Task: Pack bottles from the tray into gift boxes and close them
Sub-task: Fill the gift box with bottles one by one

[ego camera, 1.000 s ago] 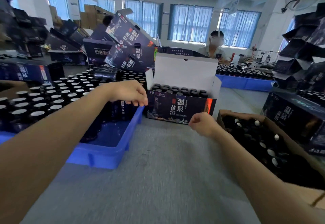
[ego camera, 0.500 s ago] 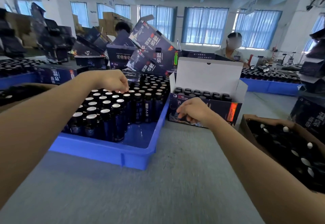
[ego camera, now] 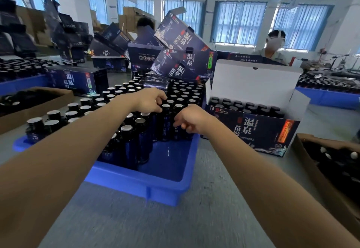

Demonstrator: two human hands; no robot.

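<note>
A blue tray (ego camera: pixel 148 187) in front of me holds several dark bottles (ego camera: pixel 126 129) with silver caps; its near right corner is bare. My left hand (ego camera: pixel 150 101) hovers over the rows, fingers curled down, thumb and forefinger pinching the cap of one bottle (ego camera: pixel 165 106). My right hand (ego camera: pixel 191 119) sits at the tray's right side, fingers loosely curled beside the bottles and holding nothing I can see. To the right stands the open gift box (ego camera: pixel 253 131), its white lid (ego camera: pixel 253 80) upright and rows of black-capped bottles inside.
A brown carton (ego camera: pixel 309 162) of bottles sits at the right edge and another carton (ego camera: pixel 39 103) at the left. A closed gift box (ego camera: pixel 78 78) and a pile of tilted gift boxes (ego camera: pixel 181 39) lie behind the tray. A person (ego camera: pixel 274 49) sits across the table.
My right hand left the gift box's front and moved left to the tray's bottles. My left hand shifted right along the bottle caps. The view turned left.
</note>
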